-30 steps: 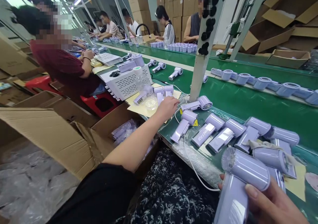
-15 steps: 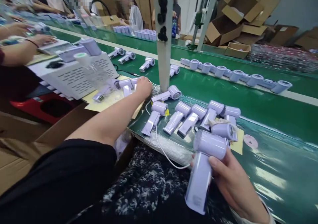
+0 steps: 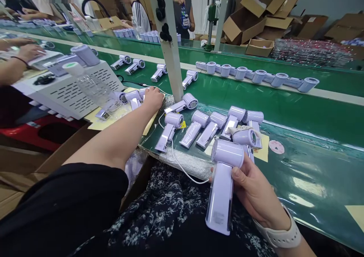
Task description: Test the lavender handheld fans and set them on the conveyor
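In my right hand [image 3: 253, 188] is a lavender handheld fan [image 3: 219, 196], upright, with its round head on top and the thumb pressed on the neck. A white cable [image 3: 184, 169] runs to the fingers behind it; its end is hidden. My left hand [image 3: 154, 98] reaches across to a cluster of lavender fans [image 3: 133, 95] on yellow paper. Its fingers curl over a fan at the cluster's right end, the fingertips hidden. Between my hands several more fans [image 3: 193, 128] lie on the green bench. A cloth lies by a fan [image 3: 245, 136] at their right end.
A white vented box [image 3: 91, 86] stands at the left with a clear bottle [image 3: 88, 80] near its front. A pale post [image 3: 167, 55] rises from the bench. Beyond it, a green conveyor [image 3: 227, 93] carries fans. Co-workers sit across and at left; cardboard boxes [image 3: 247, 29] are piled behind.
The view has shifted, so the bench and fans appear farther left. My right hand still holds its fan, now slightly higher in view. The left hand stays at the cluster.
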Demonstrator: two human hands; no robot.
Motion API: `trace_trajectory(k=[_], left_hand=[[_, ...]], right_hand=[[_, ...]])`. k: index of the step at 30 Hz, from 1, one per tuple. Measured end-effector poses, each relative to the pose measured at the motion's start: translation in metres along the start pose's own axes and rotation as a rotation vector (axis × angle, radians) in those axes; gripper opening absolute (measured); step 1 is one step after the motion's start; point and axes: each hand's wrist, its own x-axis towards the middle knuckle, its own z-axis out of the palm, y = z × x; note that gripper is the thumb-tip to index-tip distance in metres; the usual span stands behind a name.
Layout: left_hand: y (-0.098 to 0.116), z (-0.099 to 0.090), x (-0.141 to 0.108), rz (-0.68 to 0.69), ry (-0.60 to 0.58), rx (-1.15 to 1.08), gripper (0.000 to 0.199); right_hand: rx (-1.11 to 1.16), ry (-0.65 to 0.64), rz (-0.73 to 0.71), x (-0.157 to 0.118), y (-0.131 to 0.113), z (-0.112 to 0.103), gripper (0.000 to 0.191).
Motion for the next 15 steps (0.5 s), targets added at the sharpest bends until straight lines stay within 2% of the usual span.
trace_trajectory(k=[4, 6, 9, 12, 13, 15], left_hand=[[0.002, -0.006, 0.001, 0.003, 0.063, -0.156, 0.034], [0.006, -0.012, 0.002, -0.001, 0.122, -0.248, 0.027], [0.027, -0.031, -0.007, -0.029, 0.267, -0.392, 0.013], [0.070, -0.065, -0.051, 0.023, 0.385, -0.559, 0.006], [0.087, -0.079, -0.073, 0.115, 0.371, -0.655, 0.008], [0.120, -0.105, -0.120, 0.448, 0.197, -1.075, 0.014]], right_hand=[[0.050, -0.029, 0.016, 0.000, 0.003, 0.000, 0.089], [0.050, -0.018, 0.012, -0.001, 0.003, -0.001, 0.086], [0.031, 0.006, 0.005, -0.001, 0.004, -0.002, 0.080], [-0.002, 0.020, 0.021, 0.001, 0.004, 0.000, 0.077], [-0.017, 0.027, 0.023, 0.002, 0.003, 0.001, 0.078], [-0.042, 0.052, 0.015, 0.006, 0.002, 0.004, 0.082]])
